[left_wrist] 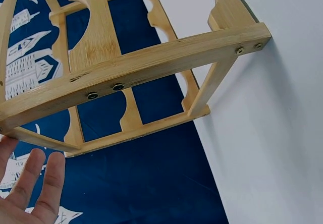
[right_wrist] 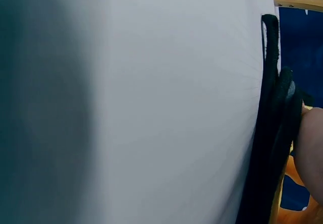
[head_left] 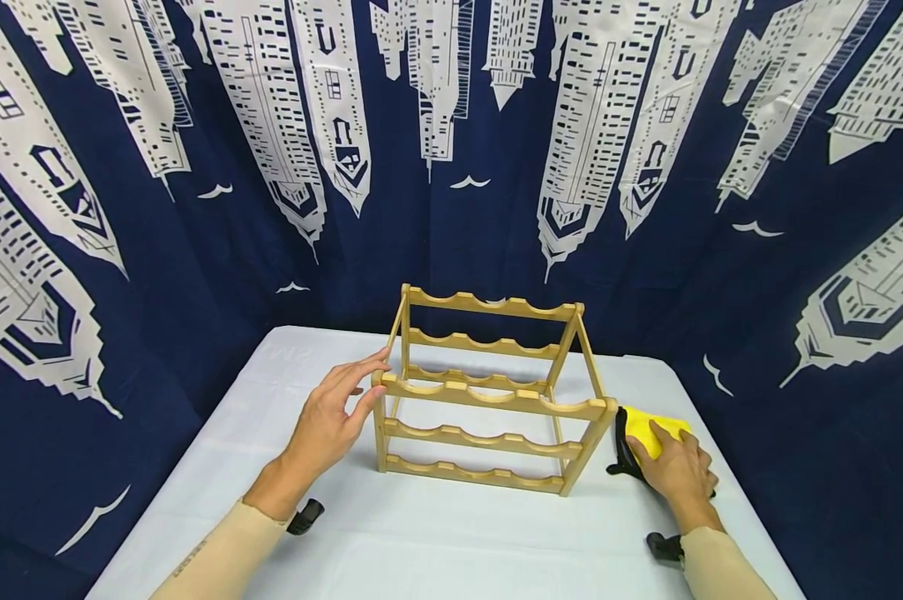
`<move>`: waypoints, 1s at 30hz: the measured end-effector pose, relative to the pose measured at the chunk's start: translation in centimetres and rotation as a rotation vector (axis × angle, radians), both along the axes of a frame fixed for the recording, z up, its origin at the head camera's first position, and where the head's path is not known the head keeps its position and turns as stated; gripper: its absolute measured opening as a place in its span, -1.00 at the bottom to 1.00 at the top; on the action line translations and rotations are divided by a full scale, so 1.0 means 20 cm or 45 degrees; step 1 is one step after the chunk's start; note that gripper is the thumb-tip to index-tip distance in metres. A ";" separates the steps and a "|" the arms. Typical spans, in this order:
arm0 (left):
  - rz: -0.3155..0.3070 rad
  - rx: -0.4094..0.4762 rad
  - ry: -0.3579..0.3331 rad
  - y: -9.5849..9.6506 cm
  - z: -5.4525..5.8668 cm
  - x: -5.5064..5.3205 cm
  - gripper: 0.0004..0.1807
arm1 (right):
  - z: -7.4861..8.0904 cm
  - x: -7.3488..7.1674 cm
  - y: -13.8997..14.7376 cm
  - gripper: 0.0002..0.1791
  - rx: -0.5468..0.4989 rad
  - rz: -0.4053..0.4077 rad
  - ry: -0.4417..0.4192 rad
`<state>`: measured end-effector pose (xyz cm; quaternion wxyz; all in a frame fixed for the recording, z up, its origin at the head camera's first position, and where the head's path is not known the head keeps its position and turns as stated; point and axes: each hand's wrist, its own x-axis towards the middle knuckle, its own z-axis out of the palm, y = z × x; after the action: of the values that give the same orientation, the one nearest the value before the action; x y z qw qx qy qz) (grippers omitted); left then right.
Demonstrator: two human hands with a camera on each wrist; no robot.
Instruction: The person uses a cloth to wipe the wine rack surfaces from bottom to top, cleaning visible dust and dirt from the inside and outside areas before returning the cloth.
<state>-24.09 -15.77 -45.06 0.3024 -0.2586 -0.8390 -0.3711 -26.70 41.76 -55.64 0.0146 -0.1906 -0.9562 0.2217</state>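
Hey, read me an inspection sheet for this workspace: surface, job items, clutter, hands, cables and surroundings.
Surface: white tabletop, faint creases.
Job items: light-brown wooden rack with scalloped rails, upright, three rails on its front. Folded yellow-and-black fabric item lies to the rack's right; whether they touch can't be told.
Clutter: nothing seen.
Hands: left hand is at the rack's upper left corner, fingers mostly extended. Right hand rests on the fabric item; whether it grips is unclear.
Cables: nothing seen.
Surroundings: navy fabric backdrop with a white skyline print, buildings upside down, behind the table and along its sides.
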 end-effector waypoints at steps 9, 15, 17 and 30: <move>0.012 -0.002 0.000 0.00 -0.01 0.00 -0.59 | 0.00 0.01 0.00 0.18 0.009 -0.002 -0.007; 0.021 -0.012 0.006 0.00 -0.01 0.00 -0.59 | -0.01 0.01 0.00 0.16 0.008 -0.020 0.045; 0.023 -0.011 0.006 0.00 -0.01 0.00 -0.59 | 0.00 0.00 0.00 0.14 0.011 -0.039 0.083; 0.026 -0.004 -0.006 0.00 -0.01 -0.01 -0.56 | 0.00 -0.03 -0.05 -0.09 -0.026 -0.021 0.356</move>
<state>-24.19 -15.73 -45.27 0.3036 -0.2496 -0.8430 -0.3673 -27.40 40.71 -55.61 0.1476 -0.1658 -0.9409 0.2558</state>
